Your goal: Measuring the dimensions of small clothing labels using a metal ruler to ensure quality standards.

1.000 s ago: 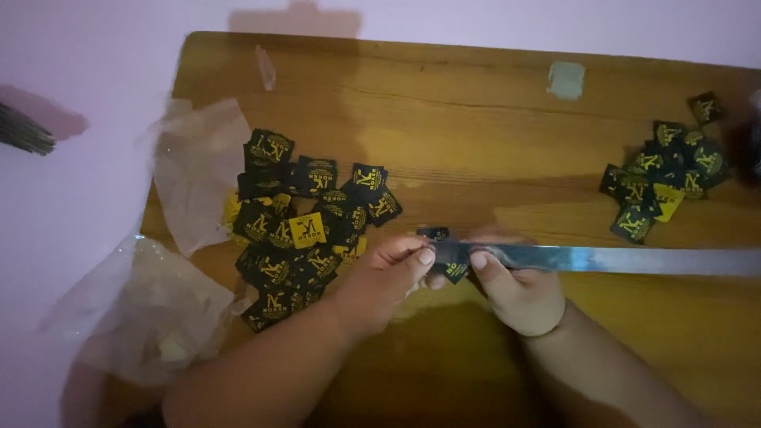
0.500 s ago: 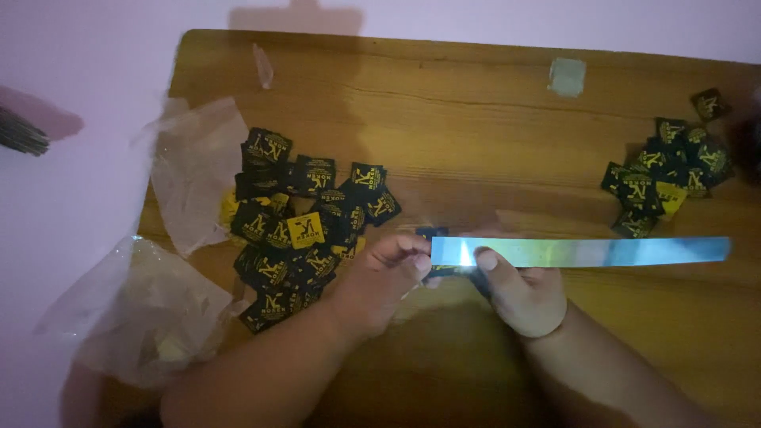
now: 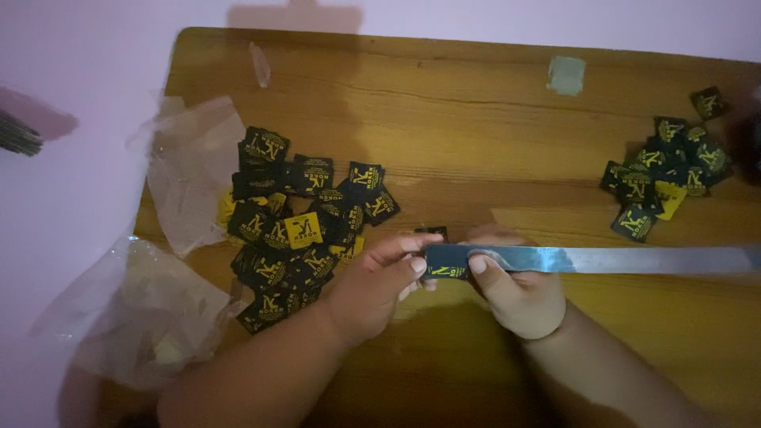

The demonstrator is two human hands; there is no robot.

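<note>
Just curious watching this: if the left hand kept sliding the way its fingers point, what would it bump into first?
The left hand points rightward; its fingertips already touch the small dark label, with the right hand just beyond.

Wooden table [image 3: 476, 103]: pile of black-and-yellow woven labels [image 3: 301, 222] at 9 o'clock, smaller label pile [image 3: 666, 174] at 2 o'clock, clear plastic bags [image 3: 158, 301] at 8 o'clock, tape scrap [image 3: 566, 75] at 1 o'clock.
</note>
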